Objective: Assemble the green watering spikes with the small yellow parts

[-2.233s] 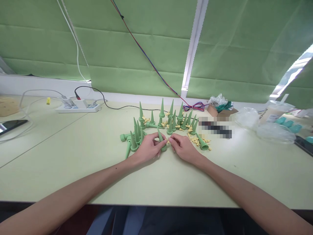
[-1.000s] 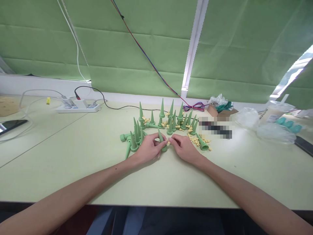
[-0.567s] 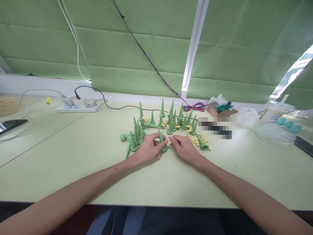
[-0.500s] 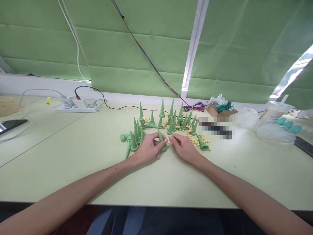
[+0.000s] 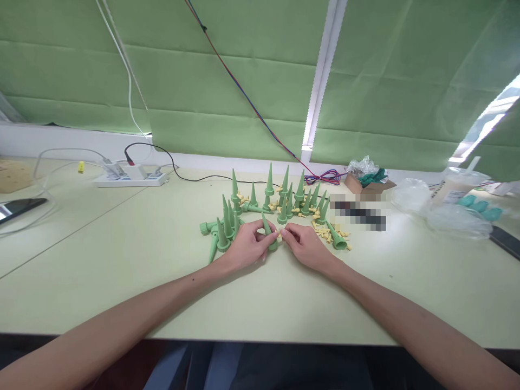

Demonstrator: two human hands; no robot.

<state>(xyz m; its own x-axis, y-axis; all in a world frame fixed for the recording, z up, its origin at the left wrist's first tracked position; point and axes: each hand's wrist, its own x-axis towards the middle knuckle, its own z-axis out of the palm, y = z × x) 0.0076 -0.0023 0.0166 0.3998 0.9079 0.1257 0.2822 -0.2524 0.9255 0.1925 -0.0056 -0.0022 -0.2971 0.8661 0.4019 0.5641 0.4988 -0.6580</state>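
Observation:
My left hand (image 5: 249, 245) is closed around a green cone (image 5: 267, 226) with its tip pointing up. Against that cone's right side, my right hand (image 5: 305, 245) pinches a small yellow piece (image 5: 279, 234), mostly covered by the fingertips. Several green cones (image 5: 221, 236) stand or lie just left of my left hand. Behind both hands is a group of upright green cones (image 5: 299, 189) with yellow pieces among them. More small yellow pieces (image 5: 324, 233) are scattered right of my right hand, beside a green cone lying on its side (image 5: 336, 237).
A white power strip (image 5: 130, 180) with cables is at the back left, a phone (image 5: 21, 208) at the far left. Toward the right are a cardboard box (image 5: 369, 190), plastic bags (image 5: 458, 222), a cup (image 5: 450, 187) and a dark phone (image 5: 506, 242).

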